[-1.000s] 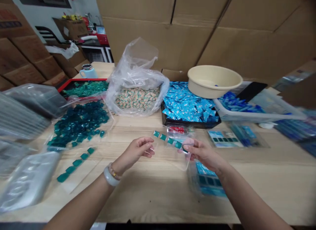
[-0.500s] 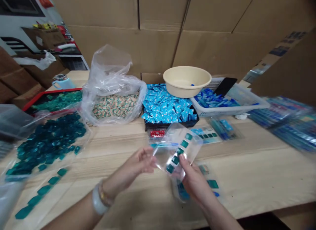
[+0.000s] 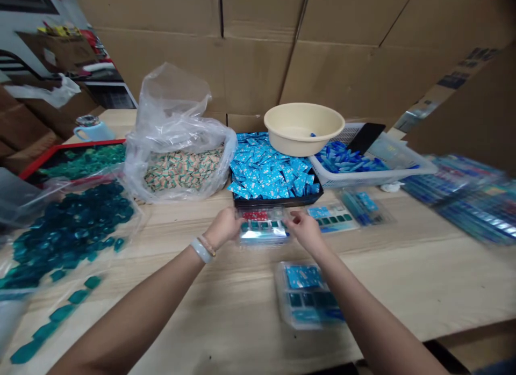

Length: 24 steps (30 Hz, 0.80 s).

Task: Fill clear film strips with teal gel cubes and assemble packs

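Note:
My left hand (image 3: 226, 224) is closed at the left end of a clear plastic tray (image 3: 264, 234) that holds a row of dark green squares. At the tray's right end my right hand (image 3: 304, 227) pinches the edge. A red packet (image 3: 255, 216) shows along the far side of this tray; whether it lies inside or beneath cannot be made out. Nearer to me, partly behind my right forearm, rests a filled clear case (image 3: 304, 297) with a blue packet, dark green squares and blue pieces. Another open set (image 3: 334, 218) lies right of my right hand.
Behind stand a black box of blue packets (image 3: 274, 173), a cream basin (image 3: 304, 130) and a white basket (image 3: 379, 173) with blue pieces. Leftward are a plastic bag of small printed pieces (image 3: 181, 171) and a heap of teal pieces (image 3: 72, 230). Filled packs (image 3: 475, 203) are piled right.
The clear plastic tray with green squares has moved forward and turned level over the spot with the red packet. My left hand has taken its left end; my right hand has shifted to its right end.

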### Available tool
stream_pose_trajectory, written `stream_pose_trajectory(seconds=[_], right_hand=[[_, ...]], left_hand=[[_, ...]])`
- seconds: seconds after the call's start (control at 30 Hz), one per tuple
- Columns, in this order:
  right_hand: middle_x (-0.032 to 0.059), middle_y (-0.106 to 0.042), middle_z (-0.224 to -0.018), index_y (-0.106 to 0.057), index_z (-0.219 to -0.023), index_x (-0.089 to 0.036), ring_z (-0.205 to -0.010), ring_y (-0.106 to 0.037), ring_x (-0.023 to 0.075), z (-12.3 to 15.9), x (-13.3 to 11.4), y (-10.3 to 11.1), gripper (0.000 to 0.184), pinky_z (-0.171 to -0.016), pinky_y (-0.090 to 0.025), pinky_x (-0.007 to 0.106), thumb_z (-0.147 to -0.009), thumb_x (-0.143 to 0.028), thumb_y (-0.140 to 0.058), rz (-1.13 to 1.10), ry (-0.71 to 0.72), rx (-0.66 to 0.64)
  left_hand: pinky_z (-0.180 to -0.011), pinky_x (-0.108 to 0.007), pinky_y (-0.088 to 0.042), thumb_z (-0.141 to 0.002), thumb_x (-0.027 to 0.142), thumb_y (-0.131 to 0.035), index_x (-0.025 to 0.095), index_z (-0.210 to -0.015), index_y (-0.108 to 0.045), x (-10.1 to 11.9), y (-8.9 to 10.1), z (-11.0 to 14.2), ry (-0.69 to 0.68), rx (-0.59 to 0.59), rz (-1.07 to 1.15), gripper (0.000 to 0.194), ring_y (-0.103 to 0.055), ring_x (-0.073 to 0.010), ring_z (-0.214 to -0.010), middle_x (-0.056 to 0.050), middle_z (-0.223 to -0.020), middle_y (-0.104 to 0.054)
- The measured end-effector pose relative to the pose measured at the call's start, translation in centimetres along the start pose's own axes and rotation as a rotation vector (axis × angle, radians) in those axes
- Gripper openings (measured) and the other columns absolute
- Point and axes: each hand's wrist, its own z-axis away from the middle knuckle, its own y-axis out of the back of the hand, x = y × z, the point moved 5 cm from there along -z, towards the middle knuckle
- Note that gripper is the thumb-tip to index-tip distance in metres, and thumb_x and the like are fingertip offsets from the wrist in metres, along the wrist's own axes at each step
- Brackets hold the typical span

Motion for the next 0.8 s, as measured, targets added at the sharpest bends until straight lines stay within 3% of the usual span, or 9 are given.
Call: stream_pose_trajectory(seconds=[0.07, 0.17, 0.27, 0.37, 0.47, 0.6, 0.7, 0.8], right_hand=[[0.0039, -0.058, -0.058, -0.064, -0.074, -0.014, -0.057, -0.053, 0.017, -0.5, 0.7, -1.0, 0.028, -0.054, -0.036, 0.027, -0.061, -0.037, -0.059, 0.095, 0.018, -0.098], [0.0045, -0.062, -0.07, -0.063, -0.078, -0.015, -0.064, -0.053, 0.0174, 0.0, 1.0, -1.5, 0.032, -0.058, -0.038, 0.027, -0.064, -0.043, -0.056, -0.074, 0.017, -0.195], [0.0038, -0.061, -0.078, -0.06, -0.082, -0.016, -0.069, -0.052, 0.0165, 0.7, 1.0, -0.9, 0.037, -0.059, -0.038, 0.026, -0.063, -0.048, -0.056, -0.307, -0.063, -0.15], [0.0005, -0.057, -0.071, -0.056, -0.074, -0.017, -0.065, -0.05, 0.0137, 0.8, 0.6, -0.4, 0.034, -0.059, -0.037, 0.025, -0.059, -0.047, -0.063, -0.485, -0.125, -0.079], [-0.0029, -0.054, -0.065, -0.053, -0.067, -0.019, -0.064, -0.049, 0.0121, 0.6, -0.5, 0.3, 0.029, -0.061, -0.037, 0.024, -0.054, -0.04, -0.069, -0.693, -0.128, -0.036], [-0.0033, -0.06, -0.077, -0.056, -0.083, -0.024, -0.069, -0.055, 0.0128, 2.8, -1.3, 2.0, 0.032, -0.064, -0.041, 0.025, -0.055, -0.032, -0.071, -0.906, -0.238, -0.197], [0.0016, -0.063, -0.087, -0.057, -0.095, -0.023, -0.076, -0.058, 0.017, 7.0, 0.3, 4.2, 0.042, -0.067, -0.044, 0.028, -0.056, -0.03, -0.071, -0.835, -0.396, -0.3], [0.0059, -0.064, -0.094, -0.056, -0.102, -0.021, -0.083, -0.059, 0.0224, 10.8, 3.1, 6.6, 0.048, -0.069, -0.046, 0.032, -0.059, -0.037, -0.068, -0.692, -0.49, -0.228]], left_hand=[[-0.049, -0.024, -0.04, -0.072, 0.022, -0.05, 0.013, -0.075, -0.053, -0.8, -0.9, -0.1, -0.039, -0.008, -0.082, 0.01, -0.05, -0.0115, -0.043, 0.002, -0.049, -0.049], [-0.06, -0.027, -0.042, -0.069, 0.024, -0.054, 0.013, -0.078, -0.054, -1.2, -1.3, 0.7, -0.173, 0.083, -0.06, 0.014, -0.054, -0.0145, -0.06, -0.002, -0.064, -0.055], [-0.073, -0.031, -0.042, -0.067, 0.023, -0.057, 0.013, -0.091, -0.05, -1.1, -0.9, 1.6, -0.267, 0.253, 0.056, 0.027, -0.053, -0.0169, -0.079, -0.006, -0.085, -0.055], [-0.076, -0.032, -0.042, -0.068, 0.02, -0.056, 0.014, -0.106, -0.042, -0.9, -0.9, 1.9, -0.267, 0.27, 0.253, 0.04, -0.052, -0.0147, -0.08, -0.004, -0.087, -0.053], [-0.074, -0.031, -0.043, -0.068, 0.021, -0.057, 0.014, -0.111, -0.038, -0.1, -1.0, 2.3, -0.223, 0.165, 0.46, 0.048, -0.052, -0.0133, -0.077, -0.004, -0.088, -0.052], [-0.073, -0.03, -0.045, -0.069, 0.024, -0.057, 0.014, -0.107, -0.044, 1.6, -2.7, 5.9, -0.191, -0.135, 0.675, 0.041, -0.053, -0.0161, -0.085, -0.008, -0.1, -0.054], [-0.074, -0.029, -0.044, -0.069, 0.023, -0.058, 0.015, -0.106, -0.046, 1.6, -5.1, 9.8, -0.124, -0.206, 0.72, 0.039, -0.054, -0.0161, -0.086, -0.008, -0.101, -0.055], [-0.068, -0.028, -0.045, -0.071, 0.021, -0.055, 0.016, -0.11, -0.045, 1.2, -8.3, 12.3, -0.063, -0.262, 0.634, 0.04, -0.055, -0.0148, -0.076, -0.006, -0.09, -0.058]])
